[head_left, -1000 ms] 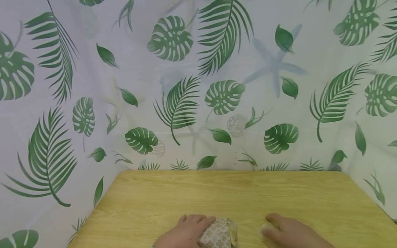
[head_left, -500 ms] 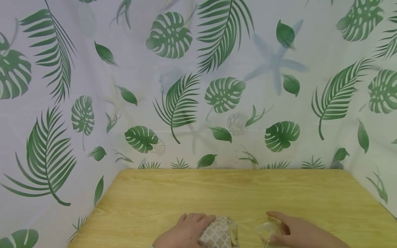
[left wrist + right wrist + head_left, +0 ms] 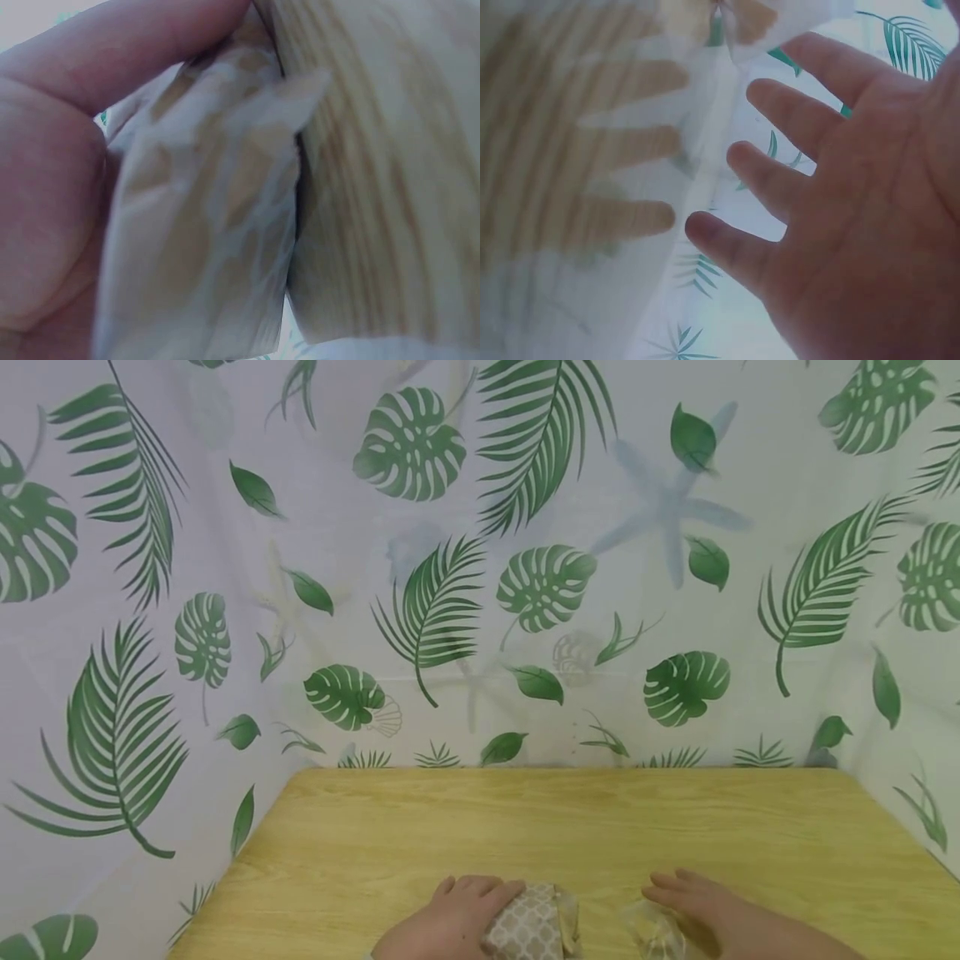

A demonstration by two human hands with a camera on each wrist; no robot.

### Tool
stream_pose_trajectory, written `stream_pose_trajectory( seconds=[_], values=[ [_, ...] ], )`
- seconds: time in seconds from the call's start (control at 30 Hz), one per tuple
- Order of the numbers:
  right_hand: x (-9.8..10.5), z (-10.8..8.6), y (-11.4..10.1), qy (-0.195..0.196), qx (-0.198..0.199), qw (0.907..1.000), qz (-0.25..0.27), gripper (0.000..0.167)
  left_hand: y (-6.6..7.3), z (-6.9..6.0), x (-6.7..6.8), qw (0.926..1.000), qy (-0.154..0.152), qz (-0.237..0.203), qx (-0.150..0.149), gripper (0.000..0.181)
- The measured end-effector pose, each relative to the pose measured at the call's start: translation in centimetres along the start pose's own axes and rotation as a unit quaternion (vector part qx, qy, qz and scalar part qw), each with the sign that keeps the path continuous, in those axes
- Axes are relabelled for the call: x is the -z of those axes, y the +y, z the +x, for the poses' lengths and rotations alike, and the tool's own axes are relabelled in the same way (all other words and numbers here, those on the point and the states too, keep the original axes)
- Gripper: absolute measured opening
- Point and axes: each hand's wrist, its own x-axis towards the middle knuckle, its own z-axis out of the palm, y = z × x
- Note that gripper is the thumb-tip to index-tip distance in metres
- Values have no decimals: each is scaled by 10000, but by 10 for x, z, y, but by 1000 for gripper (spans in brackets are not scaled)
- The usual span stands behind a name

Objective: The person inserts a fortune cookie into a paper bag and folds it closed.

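Observation:
A package (image 3: 527,923) in beige-and-white patterned wrapping paper lies at the front of the table, with a loose paper end on its right side. My left hand (image 3: 442,920) rests over its left side and grips it. Its creased paper (image 3: 202,217) fills the middle of the left wrist view, beside the thumb. To the right lies a crumpled, partly see-through scrap (image 3: 654,932). My right hand (image 3: 727,914) is just beyond it with the fingers extended. The palm side (image 3: 855,202) shows spread fingers holding nothing, with a pale patterned scrap above the fingertips.
The light wood table (image 3: 570,827) reaches back to a white curtain (image 3: 480,635) printed with green leaves, which also hangs along both sides. The table surface reflects the right fingers in the right wrist view.
My right hand has let go of the crumpled scrap, drawn slightly right and spread its fingers. The scrap now shows more plainly on the table. My left hand still grips the package.

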Motion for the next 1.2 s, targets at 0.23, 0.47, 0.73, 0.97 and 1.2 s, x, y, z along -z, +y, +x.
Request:
stream_pose_trajectory(
  seconds=[0.23, 0.47, 0.73, 0.97, 1.2],
  values=[
    [-1, -1, -10, -132, -522, 9985, -92, 74, -2, 3, -1, 10000, -3, -15, 46, 98],
    [0, 1, -14, -214, -576, 9981, -72, 72, 0, 2, 0, 10000, -3, -16, 49, 97],
    [3, 1, -21, -143, -904, 9953, 324, 63, 1, 1, 0, 10000, -16, -6, 77, 97],
    [5, 2, -16, -32, -707, 9959, 570, 47, 2, 0, 3, 10000, -40, -27, 41, 96],
    [4, 1, -14, -14, -578, 9972, 480, 46, 2, 0, 3, 10000, -41, -31, 0, 95]
  ],
)
